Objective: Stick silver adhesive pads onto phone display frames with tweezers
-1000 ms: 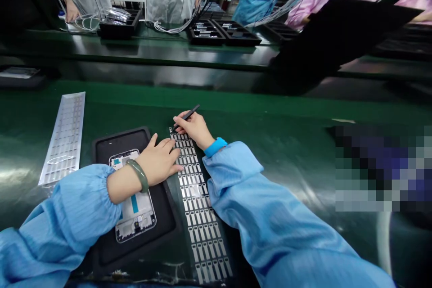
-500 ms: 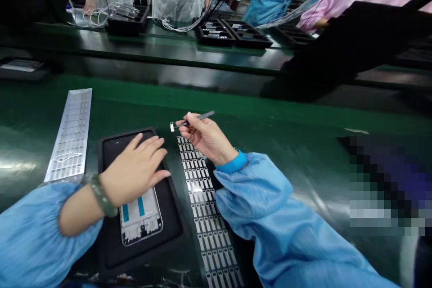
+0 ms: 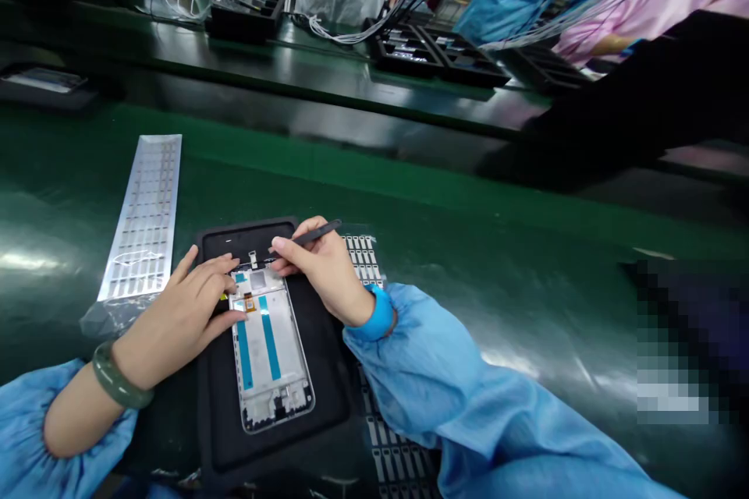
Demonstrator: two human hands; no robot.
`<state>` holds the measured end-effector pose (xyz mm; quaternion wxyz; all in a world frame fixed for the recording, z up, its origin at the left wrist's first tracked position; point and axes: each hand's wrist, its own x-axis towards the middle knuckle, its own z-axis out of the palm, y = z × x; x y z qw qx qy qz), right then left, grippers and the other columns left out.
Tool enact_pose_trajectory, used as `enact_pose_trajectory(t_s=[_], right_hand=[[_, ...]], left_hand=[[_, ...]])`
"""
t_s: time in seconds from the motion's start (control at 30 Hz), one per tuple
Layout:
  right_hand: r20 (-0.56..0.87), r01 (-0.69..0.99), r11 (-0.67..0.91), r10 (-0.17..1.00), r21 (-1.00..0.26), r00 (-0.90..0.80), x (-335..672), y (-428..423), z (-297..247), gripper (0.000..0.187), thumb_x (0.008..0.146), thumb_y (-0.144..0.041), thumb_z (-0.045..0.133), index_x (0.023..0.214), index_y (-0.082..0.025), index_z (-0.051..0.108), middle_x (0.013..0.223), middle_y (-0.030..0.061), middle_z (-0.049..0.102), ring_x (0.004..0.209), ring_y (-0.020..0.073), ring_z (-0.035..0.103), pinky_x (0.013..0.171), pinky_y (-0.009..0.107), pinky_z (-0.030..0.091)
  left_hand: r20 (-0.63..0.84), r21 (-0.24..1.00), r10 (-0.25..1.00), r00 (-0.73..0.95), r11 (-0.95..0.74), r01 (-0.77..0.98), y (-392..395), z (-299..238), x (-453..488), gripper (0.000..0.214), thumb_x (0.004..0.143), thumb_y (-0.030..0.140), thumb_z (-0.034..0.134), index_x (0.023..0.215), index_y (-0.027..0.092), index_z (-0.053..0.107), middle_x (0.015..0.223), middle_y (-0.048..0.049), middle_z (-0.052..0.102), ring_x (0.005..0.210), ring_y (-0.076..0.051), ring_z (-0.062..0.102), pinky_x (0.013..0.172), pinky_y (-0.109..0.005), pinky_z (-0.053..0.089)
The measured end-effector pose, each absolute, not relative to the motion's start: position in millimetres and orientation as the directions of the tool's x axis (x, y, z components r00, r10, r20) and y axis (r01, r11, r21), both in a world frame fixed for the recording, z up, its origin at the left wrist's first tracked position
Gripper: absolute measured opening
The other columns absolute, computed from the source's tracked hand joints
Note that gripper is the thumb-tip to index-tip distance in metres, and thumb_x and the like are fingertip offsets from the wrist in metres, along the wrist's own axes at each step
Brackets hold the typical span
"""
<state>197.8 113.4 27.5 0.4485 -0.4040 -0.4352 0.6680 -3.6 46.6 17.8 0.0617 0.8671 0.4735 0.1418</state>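
A white phone frame [image 3: 272, 355] with two blue strips lies in a black tray [image 3: 328, 398] on the green belt. My left hand [image 3: 175, 316] rests with fingers spread on the frame's upper left corner. My right hand [image 3: 324, 269] pinches dark tweezers [image 3: 307, 235] whose tips carry a small silver sticker [image 3: 253, 257] just above the frame's top edge. A sheet of small silver stickers [image 3: 366, 261] lies to the right of the tray, mostly under my right forearm.
A second silver sticker sheet [image 3: 146, 214] lies on the belt at left. Beyond a dark rail, black trays [image 3: 436, 54] and bundled cables [image 3: 374, 27] sit on a far bench where other people in gowns stand. A dark shape [image 3: 644, 109] crosses the right side.
My right hand lifted a sticker off the sheet with the tweezers and carried it left to the frame's top. My left hand slid from the sticker sheet onto the frame's corner.
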Motion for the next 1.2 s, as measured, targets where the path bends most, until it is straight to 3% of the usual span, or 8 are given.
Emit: enact_pose_trajectory(t_s=[0.13,0.5,1.2], right_hand=[[-0.124,-0.097,-0.153,0.959,-0.983,-0.256,190.6,111.5,20.9,0.041,0.066,-0.037,0.076,0.077,-0.021,0.04,0.053,-0.0078,0.057,0.051,0.014,0.066,0.046,0.02,0.052],[-0.049,0.2,0.008,0.958,-0.98,-0.282,192.7,102.3,18.6,0.029,0.076,-0.04,0.067,0.076,-0.023,0.044,0.06,-0.0037,0.061,0.059,0.0177,0.068,0.051,0.027,0.051],[-0.043,0.282,0.042,0.956,-0.958,-0.291,191.5,102.3,19.9,0.027,0.078,-0.041,0.065,0.077,-0.024,0.044,0.06,-0.0033,0.062,0.062,0.0171,0.067,0.057,0.029,0.051]], left_hand=[[0.187,0.249,0.838,0.513,-0.545,0.8,43.1,18.5,-1.9,0.028,0.088,0.043,0.047,0.097,0.017,0.052,0.116,-0.0115,0.059,0.123,-0.023,0.046,0.11,-0.054,0.023],[0.186,0.263,0.845,0.502,-0.535,0.803,40.8,18.8,-0.2,0.032,0.088,0.044,0.046,0.101,0.016,0.053,0.12,-0.0124,0.057,0.124,-0.023,0.045,0.111,-0.054,0.023],[0.175,0.261,0.849,0.499,-0.529,0.808,40.3,16.4,-1.8,0.033,0.088,0.042,0.048,0.107,0.016,0.053,0.124,-0.0123,0.055,0.125,-0.024,0.044,0.111,-0.054,0.022]])
